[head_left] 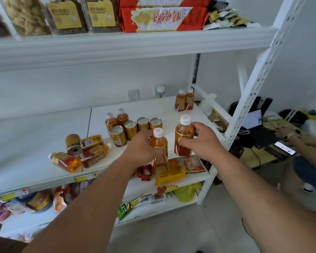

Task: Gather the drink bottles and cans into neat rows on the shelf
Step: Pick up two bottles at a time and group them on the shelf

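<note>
My left hand (141, 147) grips an upright tea bottle (159, 143) with a white cap near the front edge of the white shelf (35, 143). Beside it, my right hand (202, 141) holds a second upright tea bottle (184, 136), slightly raised. Behind them stand several gold cans (130, 129) in a cluster, with two upright bottles (117, 120) at its back left. Two more bottles (184, 100) stand at the shelf's far right corner. To the left, a gold can (73, 144) and several bottles (66, 161) lie tipped in a heap.
An upper shelf (117, 46) with snack boxes hangs just above. The lower shelves hold snack bags (170, 172). A white perforated post (254, 83) rises at the right. Another person's hand (285, 134) and a laptop (254, 121) are on the floor at right.
</note>
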Demonstrator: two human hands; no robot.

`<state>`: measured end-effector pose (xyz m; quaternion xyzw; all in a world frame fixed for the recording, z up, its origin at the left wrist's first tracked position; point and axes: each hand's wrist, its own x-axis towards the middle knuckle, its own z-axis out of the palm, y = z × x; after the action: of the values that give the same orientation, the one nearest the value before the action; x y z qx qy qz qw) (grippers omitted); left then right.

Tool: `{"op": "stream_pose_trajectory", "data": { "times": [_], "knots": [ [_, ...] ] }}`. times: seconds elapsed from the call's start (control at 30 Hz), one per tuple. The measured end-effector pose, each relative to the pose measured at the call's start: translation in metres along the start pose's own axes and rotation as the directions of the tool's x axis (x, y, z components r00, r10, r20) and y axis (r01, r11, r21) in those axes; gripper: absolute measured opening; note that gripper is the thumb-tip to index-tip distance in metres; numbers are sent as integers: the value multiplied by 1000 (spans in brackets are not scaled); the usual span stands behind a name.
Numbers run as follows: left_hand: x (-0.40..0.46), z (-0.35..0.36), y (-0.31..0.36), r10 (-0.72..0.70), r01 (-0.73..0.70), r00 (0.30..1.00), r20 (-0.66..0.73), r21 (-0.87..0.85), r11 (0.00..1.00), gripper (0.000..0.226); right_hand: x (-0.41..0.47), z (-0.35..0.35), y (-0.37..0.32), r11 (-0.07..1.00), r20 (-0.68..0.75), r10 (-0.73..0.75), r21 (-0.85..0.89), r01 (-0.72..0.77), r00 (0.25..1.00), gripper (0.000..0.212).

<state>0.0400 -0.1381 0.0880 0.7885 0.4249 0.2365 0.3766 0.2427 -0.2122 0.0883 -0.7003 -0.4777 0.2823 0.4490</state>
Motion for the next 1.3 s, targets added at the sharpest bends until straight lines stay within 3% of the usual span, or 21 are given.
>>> {"op": "stream_pose_trajectory", "data": {
  "times": [0.23,0.43,0.7,0.97,1.3],
  "knots": [
    [14,27,16,27,-26,999,32,-12,1000,20,1,-28,16,999,-35,34,-5,-34,999,50],
    [45,57,31,-40,40,999,-3,-13,999,43,27,-58,40,998,-19,60,23,-59,998,62],
    [100,102,61,-111,114,992,-66,55,992,52,80,-106,67,999,48,24,-33,-22,999,60],
    [137,135,85,-163,175,978,-132,89,981,45,126,-144,81,997,110,-18,-68,26,994,57],
    [216,141,65,-238,248,963,-125,78,966,48,201,-134,99,992,123,57,-120,-42,991,66]
  ]
}}
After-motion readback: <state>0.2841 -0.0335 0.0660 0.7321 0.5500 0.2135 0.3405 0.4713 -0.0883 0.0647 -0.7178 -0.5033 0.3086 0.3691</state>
